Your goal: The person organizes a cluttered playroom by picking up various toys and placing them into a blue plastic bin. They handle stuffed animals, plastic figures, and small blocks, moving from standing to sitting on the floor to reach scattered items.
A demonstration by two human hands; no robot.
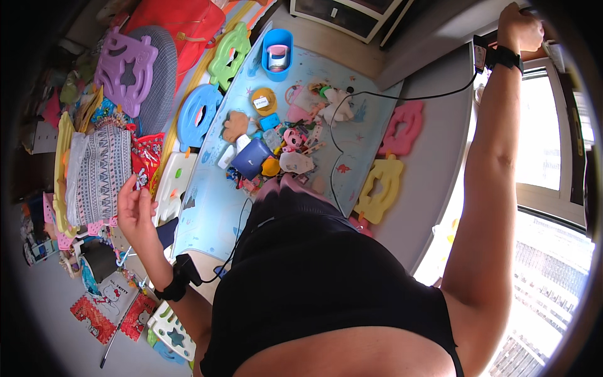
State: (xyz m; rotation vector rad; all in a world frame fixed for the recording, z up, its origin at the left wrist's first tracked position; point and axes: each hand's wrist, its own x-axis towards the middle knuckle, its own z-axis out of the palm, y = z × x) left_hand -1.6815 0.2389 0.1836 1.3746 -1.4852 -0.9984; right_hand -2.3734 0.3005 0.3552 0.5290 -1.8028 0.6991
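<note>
My left hand [136, 209] is raised at the left with its fingers loosely apart and nothing seen in it. It appears in front of a grey-and-white zigzag-patterned fabric [101, 174] and close to a red printed bag [147, 153]; whether it touches either I cannot tell. High at the upper right, my right hand [520, 29] is curled into a fist by the window frame. A dark thing shows at its top edge, but the grip is too obscured to make out. Both wrists wear black straps with small devices. Below me, mixed toys and a navy blue case [253, 158] lie piled on a play mat [207, 188].
Plastic play-fence panels line the mat, among them a blue one [200, 115], a white one [175, 184] and a yellow one [380, 188]. A black cable [410, 98] runs from my right wrist across the mat. A blue tub [277, 56] stands at the far end. Bright window panes [541, 136] are on the right.
</note>
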